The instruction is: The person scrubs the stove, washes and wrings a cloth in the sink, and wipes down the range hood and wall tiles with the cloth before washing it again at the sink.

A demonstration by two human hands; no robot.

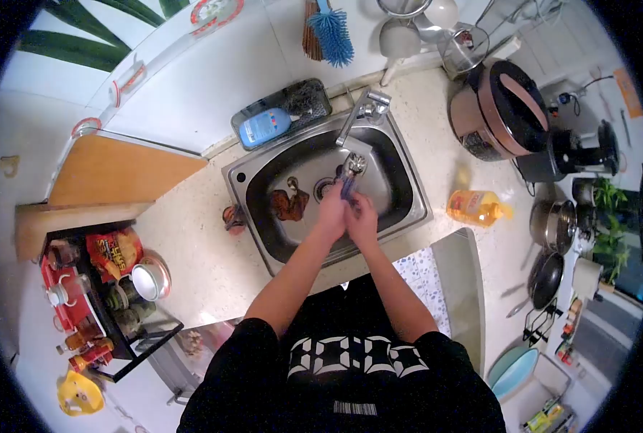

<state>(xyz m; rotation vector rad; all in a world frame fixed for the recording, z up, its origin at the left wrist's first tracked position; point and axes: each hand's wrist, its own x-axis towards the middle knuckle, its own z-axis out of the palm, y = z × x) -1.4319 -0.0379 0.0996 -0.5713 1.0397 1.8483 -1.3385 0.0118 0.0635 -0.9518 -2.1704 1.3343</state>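
Over the steel sink (413, 184), my left hand (331, 208) is closed round a dark, slim, bluish item (348, 186). Its far end is bright and shiny, just below the spout of the tap (357, 119); I cannot make out whether that is metal or running water. Close beside it, my right hand (363, 215) has its fingers curled against the item's near end. To the left in the basin lies a brown, crumpled-looking thing (289, 205) with a small shiny part at its top. The drain (324, 189) is partly hidden by my left hand.
A blue bottle (265, 128) lies in a dark tray (314, 97) behind the sink. On the right counter are a yellow-orange bottle (474, 208) and a rice cooker (498, 108). A black rack (130, 350) with jars and a white bowl (147, 281) stands left.
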